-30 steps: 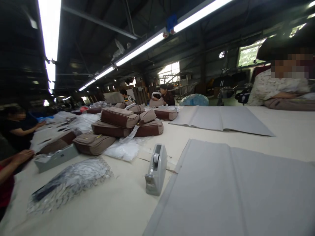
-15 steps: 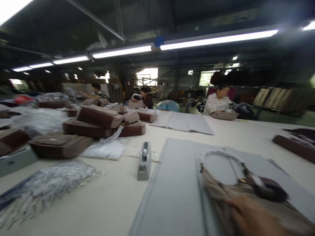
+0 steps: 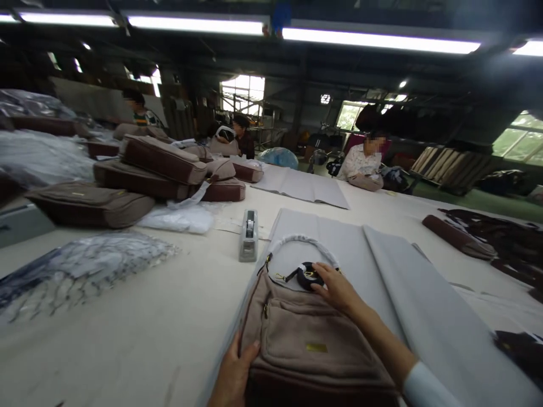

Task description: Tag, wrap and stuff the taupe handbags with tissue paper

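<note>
A taupe handbag (image 3: 314,328) with a dark brown base, a zipped front pocket and a small gold plate lies on grey sheets (image 3: 297,223). Its handle (image 3: 303,238), wrapped in white, arches above the bag's top. My left hand (image 3: 237,364) grips the bag's left side, thumb on top; its other fingers are partly hidden. At the top of the bag, my right hand (image 3: 337,288) has its fingers closed on a coiled black strap (image 3: 306,277) with gold clips.
A tape dispenser (image 3: 249,237) stands left of the sheets. Stacked bags (image 3: 156,161), clear plastic packets (image 3: 182,217) and a fanned pile of plastic-wrapped pieces (image 3: 97,265) lie to the left. Brown bag pieces (image 3: 458,236) are at right. A person (image 3: 362,164) works across the table.
The handbag has come left and nearer the middle of the view. My left hand now shows on its side, and my right hand is on the coiled strap. The view has tilted downward.
</note>
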Tool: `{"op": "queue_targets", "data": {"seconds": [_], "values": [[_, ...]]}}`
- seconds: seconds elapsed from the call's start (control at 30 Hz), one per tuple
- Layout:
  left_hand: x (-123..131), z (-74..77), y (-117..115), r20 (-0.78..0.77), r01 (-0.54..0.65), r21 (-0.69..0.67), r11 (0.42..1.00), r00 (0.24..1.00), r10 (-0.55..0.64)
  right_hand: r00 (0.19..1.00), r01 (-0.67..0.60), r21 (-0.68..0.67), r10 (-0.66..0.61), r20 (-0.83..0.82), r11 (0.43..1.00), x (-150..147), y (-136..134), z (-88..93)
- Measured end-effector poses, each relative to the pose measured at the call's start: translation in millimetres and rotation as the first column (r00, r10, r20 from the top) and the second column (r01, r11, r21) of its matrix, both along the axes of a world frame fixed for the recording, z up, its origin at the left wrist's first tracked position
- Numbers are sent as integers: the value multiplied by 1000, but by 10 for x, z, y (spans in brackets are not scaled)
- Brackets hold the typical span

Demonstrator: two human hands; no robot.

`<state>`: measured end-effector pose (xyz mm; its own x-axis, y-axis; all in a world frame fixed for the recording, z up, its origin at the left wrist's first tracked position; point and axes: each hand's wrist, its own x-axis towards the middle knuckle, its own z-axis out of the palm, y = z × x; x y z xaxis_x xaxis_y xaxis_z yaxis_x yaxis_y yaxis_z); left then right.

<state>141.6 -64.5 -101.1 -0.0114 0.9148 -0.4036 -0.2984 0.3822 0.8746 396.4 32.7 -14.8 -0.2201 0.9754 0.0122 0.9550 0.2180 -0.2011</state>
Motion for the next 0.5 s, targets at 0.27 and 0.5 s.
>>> {"op": "queue_targets", "data": {"seconds": [0.27,0.5], "values": [[-1911,185,-47,-536,-81,40,996,839,90,969,-238,-187,246,19,953,-737,-182,-482],[-1617,368,258,-987,750,159,642,114,111,948,-292,-202,312,71,935,-1333,-214,-521]]}}
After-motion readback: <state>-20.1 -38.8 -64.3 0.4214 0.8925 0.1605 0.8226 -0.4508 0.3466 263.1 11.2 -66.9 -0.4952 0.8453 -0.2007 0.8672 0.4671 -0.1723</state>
